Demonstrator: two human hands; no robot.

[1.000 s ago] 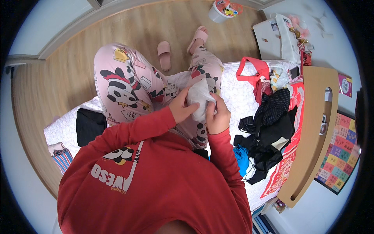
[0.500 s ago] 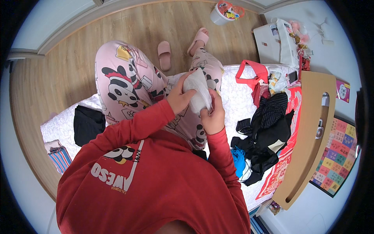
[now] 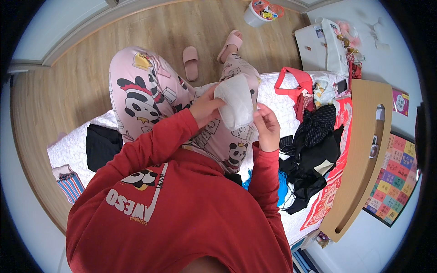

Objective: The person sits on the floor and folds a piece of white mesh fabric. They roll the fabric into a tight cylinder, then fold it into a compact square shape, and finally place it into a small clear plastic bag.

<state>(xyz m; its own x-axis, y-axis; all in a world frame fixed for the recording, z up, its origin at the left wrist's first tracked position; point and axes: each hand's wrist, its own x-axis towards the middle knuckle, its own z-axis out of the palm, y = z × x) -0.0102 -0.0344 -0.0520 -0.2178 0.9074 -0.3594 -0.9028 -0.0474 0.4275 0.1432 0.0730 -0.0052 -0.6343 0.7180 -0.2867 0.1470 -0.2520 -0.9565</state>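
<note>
Above my lap is a white, slightly sheer folded cloth (image 3: 235,102), rounded and soft, its exact kind unclear. My left hand (image 3: 207,108) grips its left side, thumb on top and fingers partly hidden beneath. At its right edge, my right hand (image 3: 267,126) has thumb and forefinger pinched together on the border, the other fingers curled. Below that cloth lie my pink panda-print trouser legs (image 3: 139,98).
I sit on a bed with a pale patterned sheet (image 3: 268,93). To the right are dark clothes (image 3: 314,154), a blue garment (image 3: 283,189), and a red-strapped bag (image 3: 296,84). Folded black cloth (image 3: 104,148) and a striped piece (image 3: 69,184) lie left. Pink slippers (image 3: 190,63) and a bucket (image 3: 257,17) stand on the floor.
The white cloth has been turned and spread a little wider, its face more toward me. My right hand has shifted right to its edge; my left hand keeps its hold.
</note>
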